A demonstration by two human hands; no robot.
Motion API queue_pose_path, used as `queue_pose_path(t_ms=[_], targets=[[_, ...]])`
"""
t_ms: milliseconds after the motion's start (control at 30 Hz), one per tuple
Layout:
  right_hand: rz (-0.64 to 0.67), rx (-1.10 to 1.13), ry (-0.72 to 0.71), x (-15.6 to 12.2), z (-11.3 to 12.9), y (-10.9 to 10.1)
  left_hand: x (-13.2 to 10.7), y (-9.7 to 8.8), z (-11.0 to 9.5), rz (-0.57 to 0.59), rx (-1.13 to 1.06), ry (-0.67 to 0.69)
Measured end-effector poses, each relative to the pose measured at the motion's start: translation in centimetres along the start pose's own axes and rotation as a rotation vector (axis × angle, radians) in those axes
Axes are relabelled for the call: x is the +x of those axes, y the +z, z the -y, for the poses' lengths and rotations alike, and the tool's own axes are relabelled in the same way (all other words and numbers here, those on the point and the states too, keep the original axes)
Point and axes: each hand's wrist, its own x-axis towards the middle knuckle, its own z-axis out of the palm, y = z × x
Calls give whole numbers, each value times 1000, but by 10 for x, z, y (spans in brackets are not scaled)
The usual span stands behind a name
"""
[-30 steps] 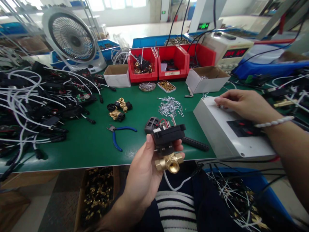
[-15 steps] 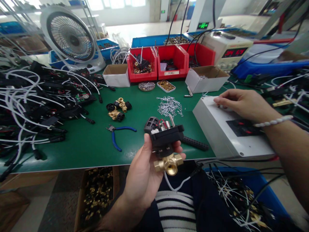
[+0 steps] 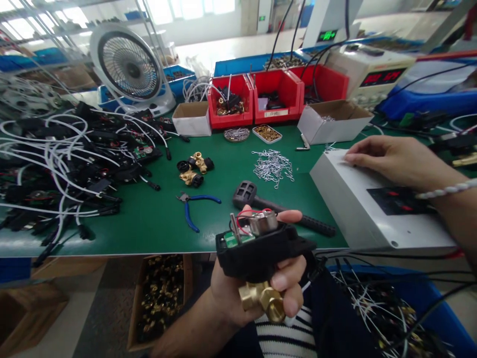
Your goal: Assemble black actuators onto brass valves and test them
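My left hand [image 3: 238,293] is wrapped round a motorized brass valve [image 3: 264,253], held up in front of the table edge. Its black housing is uncovered on top, showing a metal motor, red wires, a green circuit board and an upright pin. Brass ports point down towards me, and a white cable hangs below. My right hand [image 3: 391,159] rests on the sloped top of a grey control box [image 3: 346,199], thumb and fingers drawn together at its upper left. Whatever they pinch is hidden. Behind the valve lies a black rubber mallet [image 3: 283,206].
Blue-handled cutters [image 3: 192,209] and brass valve bodies [image 3: 196,169] lie left of a pile of metal clips [image 3: 273,166]. Cabled black units [image 3: 74,164] heap up at left. Red bins [image 3: 278,97] and a fan [image 3: 130,67] stand behind. A blue crate [image 3: 432,308] sits below right.
My left hand has brought the valve lower and closer, turning it so the open top shows more. My right hand stays at the box, its fingertips slightly shifted. The whole view has moved a little.
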Motion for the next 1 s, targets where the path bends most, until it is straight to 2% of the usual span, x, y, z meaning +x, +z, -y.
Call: queue_pose_path(t_ms=[133,333,567,867,1000], targets=[[-16,-35,-2,-1,-1,0,0,-1,2,-45,8,37],[-35,-58,9,-5,7,-1,-1,2,2,-89,-15,5],[-36,-66,18,-6,11,-1,0,2,0,-74,59,-7],[-30,-88,25,-2,1,-2,0,-3,1,-71,60,54],[-33,-104,28,-3,3,-3,0,-4,0,-76,43,31]])
